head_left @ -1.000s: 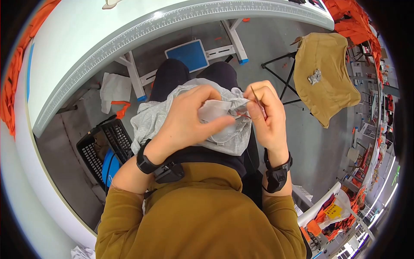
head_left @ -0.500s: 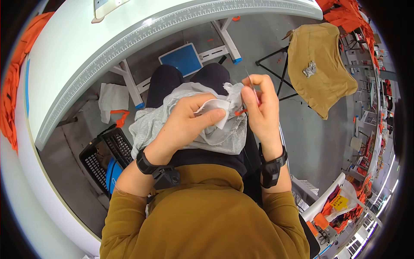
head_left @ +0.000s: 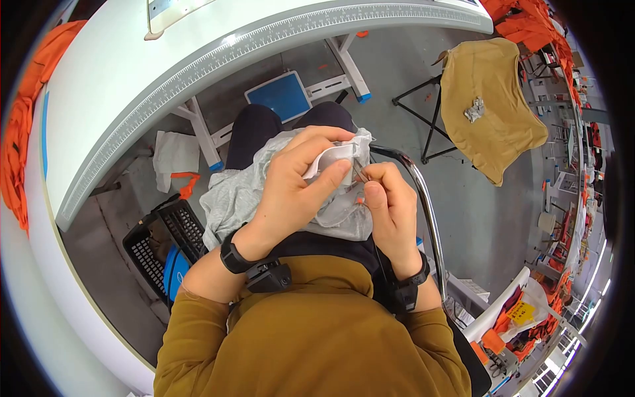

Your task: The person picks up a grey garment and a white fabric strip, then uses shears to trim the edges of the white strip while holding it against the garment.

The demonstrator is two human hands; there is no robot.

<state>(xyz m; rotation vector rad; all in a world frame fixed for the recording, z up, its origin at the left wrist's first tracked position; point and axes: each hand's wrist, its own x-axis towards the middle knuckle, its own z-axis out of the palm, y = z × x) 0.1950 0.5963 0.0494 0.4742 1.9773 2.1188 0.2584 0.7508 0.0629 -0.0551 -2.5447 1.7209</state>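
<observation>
Grey cloth (head_left: 231, 192) lies across the lap (head_left: 254, 135). Left hand (head_left: 291, 185) grip: pinching white strip (head_left: 336, 155) on the cloth. Right hand (head_left: 391, 215) grip: closed on slim metal tool (head_left: 359, 171), tip by the strip. Chrome tube (head_left: 426, 218) just right of cloth, black crate (head_left: 183, 225) left. Open floor (head_left: 476, 225) right of cloth, up to tan fabric (head_left: 489, 79). Beyond cloth: tabletop (head_left: 99, 86), ruler (head_left: 364, 12) on its edge, digits too small. Yellow label (head_left: 522, 312) well right of cloth, illegible.
</observation>
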